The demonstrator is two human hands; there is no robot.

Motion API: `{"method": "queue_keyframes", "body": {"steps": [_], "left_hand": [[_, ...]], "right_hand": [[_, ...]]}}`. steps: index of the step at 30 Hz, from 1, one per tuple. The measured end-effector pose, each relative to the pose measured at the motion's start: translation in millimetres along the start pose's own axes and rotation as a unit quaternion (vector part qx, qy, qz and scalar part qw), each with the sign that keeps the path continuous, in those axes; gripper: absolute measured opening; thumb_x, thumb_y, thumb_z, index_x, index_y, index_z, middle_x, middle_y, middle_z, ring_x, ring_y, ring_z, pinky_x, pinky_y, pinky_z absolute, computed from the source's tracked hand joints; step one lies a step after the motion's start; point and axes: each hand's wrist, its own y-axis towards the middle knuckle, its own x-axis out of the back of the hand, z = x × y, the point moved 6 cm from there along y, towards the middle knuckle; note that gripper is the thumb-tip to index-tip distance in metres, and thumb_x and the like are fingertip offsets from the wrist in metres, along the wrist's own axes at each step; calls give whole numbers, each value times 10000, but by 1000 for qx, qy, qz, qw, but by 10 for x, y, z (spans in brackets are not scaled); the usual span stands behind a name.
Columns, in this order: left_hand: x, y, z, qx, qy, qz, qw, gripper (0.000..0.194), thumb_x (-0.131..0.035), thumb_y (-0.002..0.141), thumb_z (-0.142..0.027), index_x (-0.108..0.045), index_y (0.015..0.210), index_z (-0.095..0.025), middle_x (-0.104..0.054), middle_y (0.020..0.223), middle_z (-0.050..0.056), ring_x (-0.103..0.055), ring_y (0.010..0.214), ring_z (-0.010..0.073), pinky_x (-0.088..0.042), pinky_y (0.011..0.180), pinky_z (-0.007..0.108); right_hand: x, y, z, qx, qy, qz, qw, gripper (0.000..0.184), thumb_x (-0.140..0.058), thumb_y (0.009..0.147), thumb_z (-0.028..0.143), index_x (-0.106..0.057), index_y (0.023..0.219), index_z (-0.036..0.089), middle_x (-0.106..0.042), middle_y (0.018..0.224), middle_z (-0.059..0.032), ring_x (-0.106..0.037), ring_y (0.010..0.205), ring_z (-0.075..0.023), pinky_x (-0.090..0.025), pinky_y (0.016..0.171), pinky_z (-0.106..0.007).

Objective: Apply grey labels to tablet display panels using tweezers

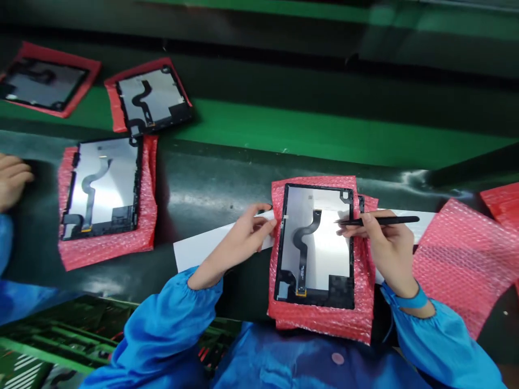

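Observation:
A tablet screen panel (328, 248) lies back side up on red bubble wrap (320, 316) in front of me, with a dark curved flex cable (300, 237) running down its silver back. My right hand (391, 246) is closed around black tweezers (389, 220), their pointed tip over the panel's upper right part. At the left edge of the bubble wrap, my left hand (247, 235) rests with thumb and forefinger apart, close to the panel's frame. Part of another panel shows under the wrap's right side.
Another panel (107, 183) on red bubble wrap lies to the left, near a co-worker's hand (14, 181). Two more panels (156, 100) (44, 81) lie on the green strip behind. White paper (203, 246) lies under my work. Bubble wrap bags (462, 259) are at the right.

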Motion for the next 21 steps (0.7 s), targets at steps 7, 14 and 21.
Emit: {"method": "queue_keyframes", "body": {"steps": [7, 14, 21], "left_hand": [[13, 124, 11, 14, -49, -38, 998, 363, -685, 839, -533, -535, 881, -206, -555, 675, -35, -452, 530, 108, -351, 518, 249], [-29, 64, -213, -58, -50, -124, 989, 319, -568, 963, -497, -410, 868, -237, -431, 711, -64, -415, 628, 116, -378, 605, 250], [-67, 524, -475, -129, -16, -132, 983, 529, -655, 874, -474, -388, 1267, -242, -677, 882, 6, -618, 668, 172, -526, 627, 308]], "right_hand": [[-3, 6, -204, -7, 38, -6, 999, 290, -747, 967, 490, -665, 964, 212, -816, 707, -39, -836, 718, -273, -686, 730, -404], [-27, -10, -258, -37, 74, -21, 996, 332, -731, 955, 542, -655, 966, 219, -823, 741, -58, -826, 685, -291, -685, 699, -430], [9, 33, -115, -32, 134, -67, 988, 356, -754, 908, 588, -641, 888, 251, -784, 669, -27, -781, 565, -267, -671, 599, -413]]}}
